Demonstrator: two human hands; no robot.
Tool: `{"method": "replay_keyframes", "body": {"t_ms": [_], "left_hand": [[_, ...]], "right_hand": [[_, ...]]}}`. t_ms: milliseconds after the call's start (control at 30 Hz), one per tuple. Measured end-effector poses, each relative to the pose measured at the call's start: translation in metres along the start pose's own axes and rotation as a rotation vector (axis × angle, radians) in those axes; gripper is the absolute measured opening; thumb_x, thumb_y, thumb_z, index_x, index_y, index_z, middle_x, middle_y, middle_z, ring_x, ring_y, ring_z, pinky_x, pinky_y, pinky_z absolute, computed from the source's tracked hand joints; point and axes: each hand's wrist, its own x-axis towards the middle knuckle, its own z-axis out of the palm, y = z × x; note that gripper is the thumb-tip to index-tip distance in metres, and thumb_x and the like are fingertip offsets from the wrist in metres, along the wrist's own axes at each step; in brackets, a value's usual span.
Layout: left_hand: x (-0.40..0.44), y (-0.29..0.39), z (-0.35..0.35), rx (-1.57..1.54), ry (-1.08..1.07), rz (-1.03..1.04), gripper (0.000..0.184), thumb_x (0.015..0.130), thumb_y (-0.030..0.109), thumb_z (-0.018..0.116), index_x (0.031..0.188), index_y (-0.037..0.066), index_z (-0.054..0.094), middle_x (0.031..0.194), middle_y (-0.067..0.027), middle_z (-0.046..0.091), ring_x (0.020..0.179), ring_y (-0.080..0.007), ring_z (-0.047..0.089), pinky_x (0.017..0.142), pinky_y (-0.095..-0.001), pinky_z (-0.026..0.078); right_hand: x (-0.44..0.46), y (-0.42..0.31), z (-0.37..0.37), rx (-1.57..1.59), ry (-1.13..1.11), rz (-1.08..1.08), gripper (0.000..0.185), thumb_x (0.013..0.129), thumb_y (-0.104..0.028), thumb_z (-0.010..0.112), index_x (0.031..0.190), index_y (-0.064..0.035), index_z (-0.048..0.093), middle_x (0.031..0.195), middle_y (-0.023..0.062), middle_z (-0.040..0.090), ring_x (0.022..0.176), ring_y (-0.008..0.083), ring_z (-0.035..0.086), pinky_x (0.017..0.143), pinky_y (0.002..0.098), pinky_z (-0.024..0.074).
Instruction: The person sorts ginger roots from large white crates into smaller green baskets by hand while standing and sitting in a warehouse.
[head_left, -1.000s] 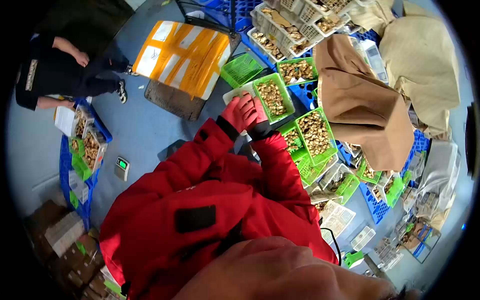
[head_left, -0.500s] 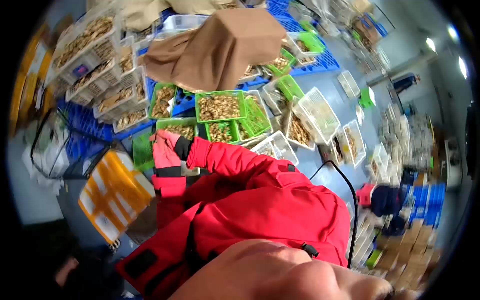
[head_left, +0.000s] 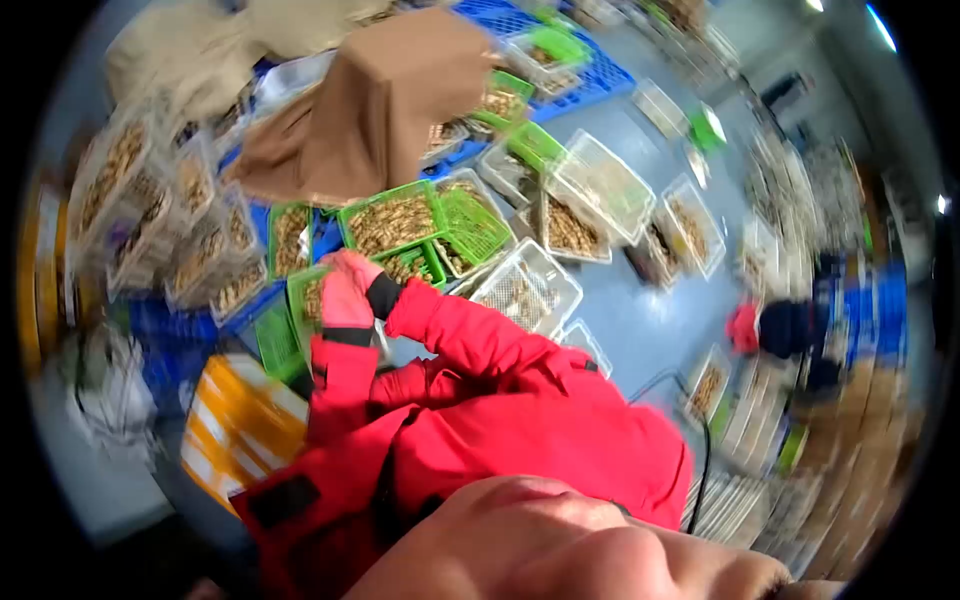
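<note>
My left hand [head_left: 343, 302] and my right hand [head_left: 352, 266] are close together over the green baskets, blurred by motion. I cannot make out their fingers or whether anything is between them. Both arms are in red sleeves with black cuffs. Just beyond the hands is a green basket [head_left: 393, 190] filled with small tan-brown pieces too small to name. Another green basket [head_left: 300, 283] with similar pieces lies beside my left hand, partly covered by it. A further filled green basket [head_left: 438, 262] is partly hidden behind my right wrist.
A brown cloth [head_left: 370, 110] drapes over a stack at the back. Filled white crates [head_left: 150, 250] are stacked on the left. A tilted white crate [head_left: 602, 185] and a white mesh crate [head_left: 530, 290] stand to the right. A yellow-and-white box [head_left: 240, 425] is near my left arm.
The view has turned, so the baskets and brown cloth appear farther left and the room is more smeared. My hands remain together near the green baskets.
</note>
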Motion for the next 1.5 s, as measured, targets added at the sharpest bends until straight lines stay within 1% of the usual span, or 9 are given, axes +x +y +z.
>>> {"method": "replay_keyframes", "body": {"t_ms": [33, 100, 300, 767, 867, 1067, 1167, 1233, 1500], "left_hand": [[-0.034, 0.01, 0.068, -0.141, 0.243, -0.03, 0.025, 0.091, 0.022, 0.036, 0.09, 0.004, 0.053, 0.09, -0.0064, 0.056, 0.088, -0.0164, 0.052, 0.074, -0.0303, 0.042], [-0.045, -0.015, 0.029, -0.04, -0.189, 0.083, 0.026, 0.089, 0.021, 0.041, 0.105, 0.003, 0.052, 0.096, -0.0043, 0.058, 0.093, -0.0174, 0.053, 0.081, -0.0265, 0.041], [-0.108, 0.043, 0.055, -0.15, 0.242, 0.023, 0.037, 0.087, 0.027, 0.046, 0.118, 0.007, 0.047, 0.122, -0.0018, 0.047, 0.113, -0.014, 0.042, 0.094, -0.0268, 0.033], [-0.205, 0.108, 0.048, -0.164, 0.251, 0.479, 0.05, 0.086, 0.034, 0.044, 0.128, 0.007, 0.037, 0.132, -0.0024, 0.037, 0.119, -0.0143, 0.035, 0.099, -0.0289, 0.028], [-0.212, 0.123, 0.044, -0.203, 0.218, 0.527, 0.05, 0.086, 0.035, 0.044, 0.128, 0.008, 0.037, 0.131, -0.0019, 0.038, 0.119, -0.0148, 0.035, 0.098, -0.0283, 0.028], [-0.228, 0.155, 0.024, -0.219, 0.242, 0.475, 0.05, 0.084, 0.036, 0.047, 0.125, 0.008, 0.041, 0.128, -0.0014, 0.04, 0.116, -0.0138, 0.037, 0.097, -0.0286, 0.03], [-0.231, 0.167, 0.007, -0.268, 0.279, 0.443, 0.04, 0.086, 0.032, 0.047, 0.117, 0.007, 0.048, 0.114, -0.0001, 0.05, 0.101, -0.0125, 0.047, 0.085, -0.0254, 0.037], [-0.225, 0.169, 0.004, -0.287, 0.312, 0.468, 0.023, 0.088, 0.028, 0.047, 0.093, 0.008, 0.055, 0.095, -0.0012, 0.055, 0.085, -0.0106, 0.05, 0.075, -0.0234, 0.039], [-0.277, 0.156, -0.098, 0.0, 0.294, 0.409, 0.033, 0.088, 0.027, 0.04, 0.107, 0.003, 0.051, 0.106, -0.0062, 0.054, 0.1, -0.017, 0.049, 0.086, -0.0274, 0.037]], "right_hand": [[-0.033, -0.011, 0.009, 0.197, -0.21, 0.222, 0.033, 0.089, -0.033, 0.041, 0.1, -0.0048, 0.055, 0.082, 0.0067, 0.062, 0.073, 0.0193, 0.058, 0.069, 0.0318, 0.0474], [-0.034, -0.004, -0.021, 0.021, -0.248, 0.118, 0.037, 0.088, -0.034, 0.043, 0.108, -0.0035, 0.05, 0.085, 0.0099, 0.06, 0.076, 0.0231, 0.057, 0.071, 0.0347, 0.0478], [-0.028, 0.055, -0.013, -0.019, -0.288, 0.346, 0.038, 0.089, -0.034, 0.042, 0.113, -0.0055, 0.048, 0.09, 0.0112, 0.059, 0.081, 0.0226, 0.056, 0.074, 0.0347, 0.047], [-0.068, 0.141, 0.081, -0.159, -0.505, 0.568, 0.044, 0.089, -0.038, 0.042, 0.117, -0.0046, 0.045, 0.101, 0.0173, 0.057, 0.091, 0.0281, 0.055, 0.083, 0.0398, 0.0442], [-0.11, 0.13, 0.132, -0.235, -0.519, 0.668, 0.046, 0.083, -0.05, 0.048, 0.11, -0.013, 0.052, 0.102, 0.0036, 0.055, 0.097, 0.0168, 0.049, 0.084, 0.0308, 0.0403], [-0.062, 0.189, 0.112, -0.111, -0.565, 0.693, 0.051, 0.087, -0.045, 0.041, 0.118, -0.0041, 0.041, 0.093, 0.019, 0.058, 0.083, 0.0311, 0.058, 0.076, 0.0441, 0.0472], [-0.097, 0.191, 0.147, -0.185, -0.509, 0.807, 0.047, 0.079, -0.057, 0.049, 0.09, -0.0107, 0.054, 0.084, 0.0024, 0.055, 0.081, 0.0158, 0.051, 0.073, 0.0301, 0.0419], [-0.05, 0.22, 0.09, -0.012, -0.571, 0.737, 0.049, 0.088, -0.041, 0.041, 0.12, -0.0044, 0.041, 0.1, 0.0174, 0.057, 0.091, 0.0282, 0.055, 0.082, 0.0411, 0.0444], [-0.071, 0.319, 0.032, -0.441, -0.226, 0.378, 0.034, 0.09, -0.031, 0.04, 0.091, -0.0014, 0.057, 0.074, 0.0047, 0.055, 0.071, 0.0171, 0.05, 0.067, 0.0272, 0.0403]]}}
